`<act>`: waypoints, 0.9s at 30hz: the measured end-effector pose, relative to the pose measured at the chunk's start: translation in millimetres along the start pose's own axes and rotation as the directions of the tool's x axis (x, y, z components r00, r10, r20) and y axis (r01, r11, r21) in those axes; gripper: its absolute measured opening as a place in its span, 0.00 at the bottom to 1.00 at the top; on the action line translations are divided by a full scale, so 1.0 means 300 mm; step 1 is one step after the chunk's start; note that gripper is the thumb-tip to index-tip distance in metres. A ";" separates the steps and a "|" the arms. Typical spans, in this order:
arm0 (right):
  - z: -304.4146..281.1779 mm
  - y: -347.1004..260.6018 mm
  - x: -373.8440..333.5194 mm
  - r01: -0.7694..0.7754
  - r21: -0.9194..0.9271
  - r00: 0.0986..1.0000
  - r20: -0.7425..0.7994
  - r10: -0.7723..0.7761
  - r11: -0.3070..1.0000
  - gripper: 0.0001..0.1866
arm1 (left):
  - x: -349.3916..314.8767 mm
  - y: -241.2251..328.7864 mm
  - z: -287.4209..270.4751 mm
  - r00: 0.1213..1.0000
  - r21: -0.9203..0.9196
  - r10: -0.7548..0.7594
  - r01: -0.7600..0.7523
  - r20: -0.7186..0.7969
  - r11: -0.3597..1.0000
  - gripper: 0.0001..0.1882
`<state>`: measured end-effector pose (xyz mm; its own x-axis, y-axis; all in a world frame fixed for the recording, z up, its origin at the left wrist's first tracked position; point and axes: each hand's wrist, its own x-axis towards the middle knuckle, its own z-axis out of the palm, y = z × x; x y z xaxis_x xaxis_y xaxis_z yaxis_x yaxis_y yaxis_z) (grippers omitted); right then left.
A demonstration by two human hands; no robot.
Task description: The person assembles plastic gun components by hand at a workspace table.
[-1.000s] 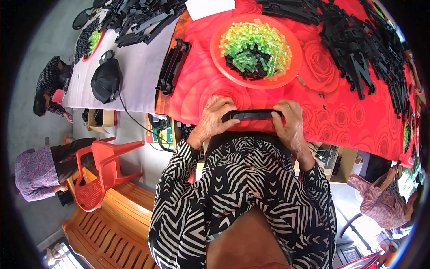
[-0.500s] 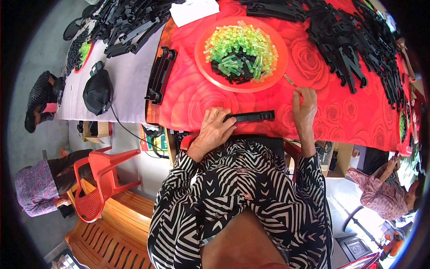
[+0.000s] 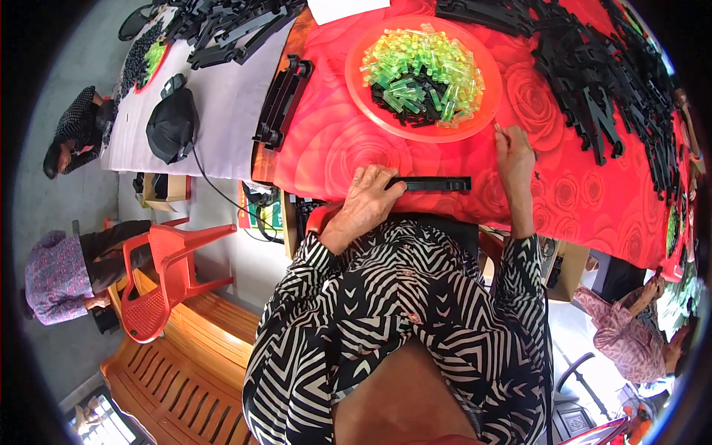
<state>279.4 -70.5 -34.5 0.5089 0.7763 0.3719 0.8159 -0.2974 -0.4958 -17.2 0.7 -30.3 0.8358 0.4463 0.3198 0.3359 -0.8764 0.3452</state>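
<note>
My left hand point(image 3: 365, 202) is closed on the left end of a long, narrow black plastic piece point(image 3: 439, 184), which lies sideways at the front of the red tablecloth. To the right, my right hand point(image 3: 515, 152) has its fingers bent together just off the lower right rim of a plate. Whatever those fingertips pinch is too small to make out. The round orange-red plate point(image 3: 363, 111) holds a heap of yellow-green clear tubes point(image 3: 415, 52), with green tubes point(image 3: 404, 95) and small black parts point(image 3: 404, 115) toward its near side.
Piles of black plastic pieces lie at the far right point(image 3: 586, 81) and far left point(image 3: 237, 33). More long black pieces point(image 3: 283, 102) rest on the table's left. A black cap point(image 3: 170, 126) sits on the pale cloth. Other people are at the left and right, near a red chair point(image 3: 174, 267).
My right hand has reached toward the plate's rim, to where a small tube lay loose on the cloth. My left hand still holds the black piece. The whole view has shifted slightly.
</note>
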 end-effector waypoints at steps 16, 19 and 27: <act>-0.069 -0.311 -0.201 0.118 0.503 0.943 0.214 -0.255 0.856 0.10 | -0.031 0.011 -0.026 0.968 -0.094 -0.072 0.051 -0.239 0.994 0.21; -0.056 -0.316 -0.203 0.174 0.496 0.937 0.183 -0.299 0.851 0.10 | -0.058 0.012 -0.020 0.966 -0.089 -0.092 0.072 -0.243 0.993 0.19; -0.005 -0.356 -0.215 0.320 0.431 0.922 0.062 -0.381 0.844 0.12 | -0.028 0.033 -0.005 0.967 -0.101 -0.037 0.012 -0.251 0.995 0.18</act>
<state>160.0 -89.6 -4.3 0.1414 0.8639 0.4834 0.7331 0.2367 -0.6376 -21.6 -11.3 -28.2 0.6866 0.5098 0.5183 0.3002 -0.8481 0.4365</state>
